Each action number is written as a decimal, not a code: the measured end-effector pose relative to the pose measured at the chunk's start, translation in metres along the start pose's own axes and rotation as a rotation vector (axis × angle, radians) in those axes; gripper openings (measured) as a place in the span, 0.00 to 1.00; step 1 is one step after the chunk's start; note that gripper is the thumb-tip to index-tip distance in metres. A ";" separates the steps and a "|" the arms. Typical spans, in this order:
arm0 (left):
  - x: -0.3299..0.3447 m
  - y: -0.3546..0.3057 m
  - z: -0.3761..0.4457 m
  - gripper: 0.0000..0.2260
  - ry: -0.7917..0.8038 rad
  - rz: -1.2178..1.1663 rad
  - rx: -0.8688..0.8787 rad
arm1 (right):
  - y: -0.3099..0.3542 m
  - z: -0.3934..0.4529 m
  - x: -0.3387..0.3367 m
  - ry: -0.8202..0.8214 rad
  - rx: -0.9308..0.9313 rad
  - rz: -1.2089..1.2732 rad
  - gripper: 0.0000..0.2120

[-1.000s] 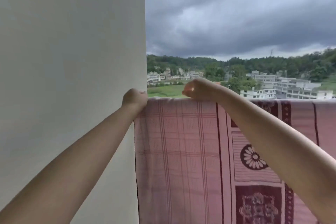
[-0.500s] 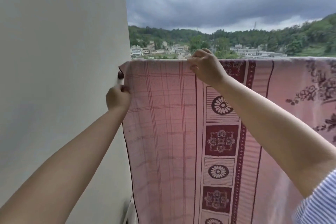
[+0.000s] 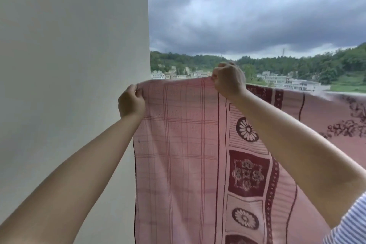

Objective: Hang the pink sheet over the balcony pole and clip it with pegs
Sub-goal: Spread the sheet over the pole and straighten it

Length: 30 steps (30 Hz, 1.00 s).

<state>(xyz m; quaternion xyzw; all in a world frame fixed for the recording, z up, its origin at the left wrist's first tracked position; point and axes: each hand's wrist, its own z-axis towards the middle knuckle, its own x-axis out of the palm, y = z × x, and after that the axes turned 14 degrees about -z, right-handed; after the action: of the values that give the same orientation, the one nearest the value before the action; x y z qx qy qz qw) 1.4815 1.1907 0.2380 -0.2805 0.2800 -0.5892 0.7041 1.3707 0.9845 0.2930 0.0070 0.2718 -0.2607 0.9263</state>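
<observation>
Beside the wall [image 3: 75, 85], sheet [image 3: 178, 154] hangs with top edge raised, left hand [image 3: 131, 103] fingers pinching its top-left corner, right hand [image 3: 229, 81] fingers clenched on the top edge further right.

Pink sheets: one [image 3: 190, 154], patterned, hanging at the centre and right
Hands: two, left hand [image 3: 131, 103] and right hand [image 3: 229, 81]
Walls: one [image 3: 73, 65], left
Striped sleeves: one [image 3: 350, 224], near right
</observation>
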 end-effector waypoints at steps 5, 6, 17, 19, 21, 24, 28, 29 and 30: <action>0.024 -0.011 0.040 0.12 0.069 0.138 -0.127 | 0.002 0.041 0.019 0.244 0.148 0.069 0.09; 0.025 -0.009 0.039 0.13 0.074 0.166 -0.197 | 0.004 0.041 0.022 0.407 0.056 0.086 0.10; 0.099 -0.040 -0.102 0.14 0.507 0.347 0.733 | -0.074 -0.090 0.003 0.102 -0.022 0.075 0.16; 0.130 -0.057 -0.144 0.17 0.619 0.376 0.780 | -0.115 -0.131 -0.001 0.079 0.042 0.001 0.18; 0.157 -0.077 -0.187 0.20 0.761 0.367 0.778 | -0.157 -0.177 -0.011 0.209 0.149 -0.079 0.20; 0.201 -0.102 -0.254 0.20 0.928 0.324 0.713 | -0.226 -0.255 -0.031 0.437 0.291 -0.208 0.22; 0.274 -0.160 -0.375 0.21 1.221 0.332 0.707 | -0.338 -0.382 -0.082 0.691 0.519 -0.342 0.22; 0.291 -0.174 -0.410 0.20 1.296 0.340 0.702 | -0.366 -0.415 -0.097 0.780 0.577 -0.367 0.22; 0.307 -0.189 -0.445 0.20 1.362 0.346 0.695 | -0.392 -0.445 -0.112 0.846 0.621 -0.386 0.22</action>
<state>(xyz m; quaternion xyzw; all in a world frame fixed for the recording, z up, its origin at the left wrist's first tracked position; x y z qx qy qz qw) 1.0772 0.8307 0.0501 0.4268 0.4895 -0.5671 0.5066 0.8773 0.7679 0.0210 0.3339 0.5267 -0.4678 0.6263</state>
